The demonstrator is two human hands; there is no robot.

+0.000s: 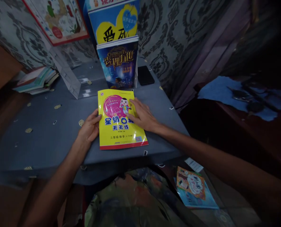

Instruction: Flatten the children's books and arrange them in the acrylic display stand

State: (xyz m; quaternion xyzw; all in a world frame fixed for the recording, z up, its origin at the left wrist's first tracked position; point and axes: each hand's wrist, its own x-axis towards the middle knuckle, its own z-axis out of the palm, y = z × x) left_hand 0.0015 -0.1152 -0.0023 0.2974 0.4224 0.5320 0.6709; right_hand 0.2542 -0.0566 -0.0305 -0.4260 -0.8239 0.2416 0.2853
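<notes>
A yellow workbook [121,135] with a pink circle, a cartoon child and a red bottom strip lies face up near the front edge of the table. My left hand [89,127] is closed at its left edge, thumb by the cover; some of its fingers are hidden. My right hand [144,116] rests across the right side of the cover, thumb and fingers apart. Just behind the workbook, a dark blue book [119,64] stands upright in a display rack, with a blue and yellow book [113,23] above it.
A clear stand [68,77] holds a red-bordered picture book [62,19]. Stacked books [37,80] lie at the table's left back. A black phone-like slab [145,75] is right of the rack. More books [194,189] lie low at the right, below the tabletop [60,126].
</notes>
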